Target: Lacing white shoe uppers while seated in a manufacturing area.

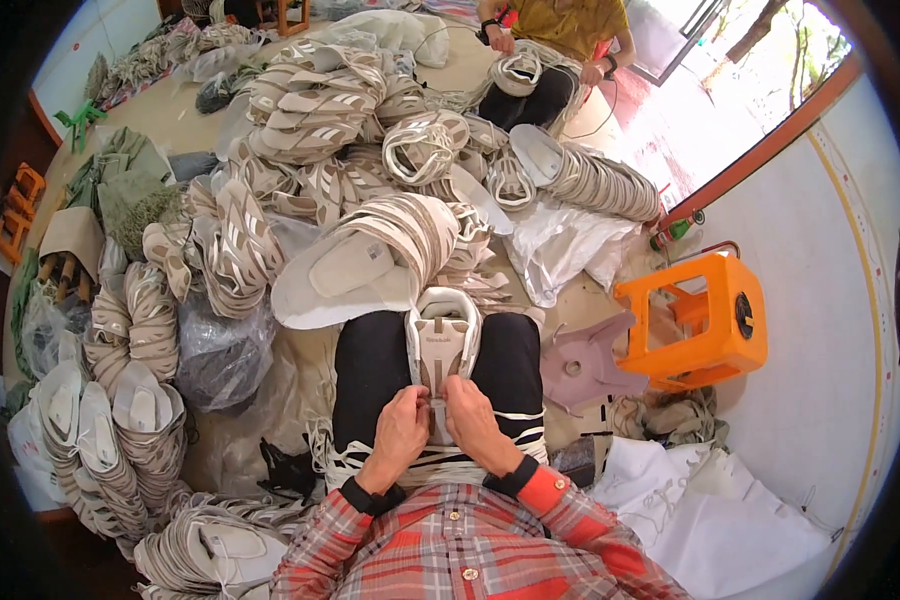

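Note:
Between my knees stands a beige and white shoe upper (444, 347), its padded collar away from me and its toe end toward my body. My left hand (398, 435) is closed at the left edge of its lacing area, fingertips pinched on the upper. Opposite it, my right hand (473, 420) pinches the right edge, close to the left fingertips. Whether a lace end is between the fingers is too small to tell. A bundle of pale shoelaces (518, 430) lies across my lap and thighs.
Just ahead lies a stack of nested shoe uppers (410, 245); more stacks (310, 105) spread beyond and left. An orange stool (705, 318) lies on its side at right, by a mauve plastic piece (590, 362). Another person (560, 40) handles uppers at the far right.

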Tool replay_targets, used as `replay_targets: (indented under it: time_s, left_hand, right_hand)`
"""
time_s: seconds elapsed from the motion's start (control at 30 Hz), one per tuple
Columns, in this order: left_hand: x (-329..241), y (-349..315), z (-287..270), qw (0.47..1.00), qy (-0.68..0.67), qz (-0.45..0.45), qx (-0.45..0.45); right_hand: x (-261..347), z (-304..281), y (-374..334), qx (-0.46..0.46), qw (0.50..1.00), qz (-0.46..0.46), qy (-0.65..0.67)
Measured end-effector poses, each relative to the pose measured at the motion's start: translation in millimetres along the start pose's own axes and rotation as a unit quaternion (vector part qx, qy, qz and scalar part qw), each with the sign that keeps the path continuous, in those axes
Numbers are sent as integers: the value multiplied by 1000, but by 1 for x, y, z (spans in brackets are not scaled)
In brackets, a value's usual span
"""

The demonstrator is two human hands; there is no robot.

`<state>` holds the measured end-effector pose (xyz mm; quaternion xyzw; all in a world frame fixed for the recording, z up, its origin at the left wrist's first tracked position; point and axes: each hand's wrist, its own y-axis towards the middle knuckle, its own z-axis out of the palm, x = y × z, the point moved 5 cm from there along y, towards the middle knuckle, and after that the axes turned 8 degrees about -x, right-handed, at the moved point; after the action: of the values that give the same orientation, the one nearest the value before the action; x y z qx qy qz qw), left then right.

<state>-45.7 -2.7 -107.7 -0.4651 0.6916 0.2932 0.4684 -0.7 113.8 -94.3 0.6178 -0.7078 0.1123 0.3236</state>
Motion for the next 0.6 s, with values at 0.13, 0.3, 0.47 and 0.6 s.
replay_targets:
  time_s: [0.13, 0.3, 0.47, 0.6]
  left_hand:
    - [-12, 1, 1, 993, 101, 63, -19]
    - [-7, 14, 8, 966, 231, 97, 63]
    - [-16, 10, -19, 903, 368, 175, 134]
    - [-19, 25, -205, 870, 450, 175, -100]
  right_hand:
    - [-3, 1, 2, -19, 995, 59, 82]
    - [-17, -4, -2, 6, 972, 166, 168]
    - [-24, -55, 0, 206, 964, 158, 57]
    - [-35, -132, -21, 278, 928, 224, 106]
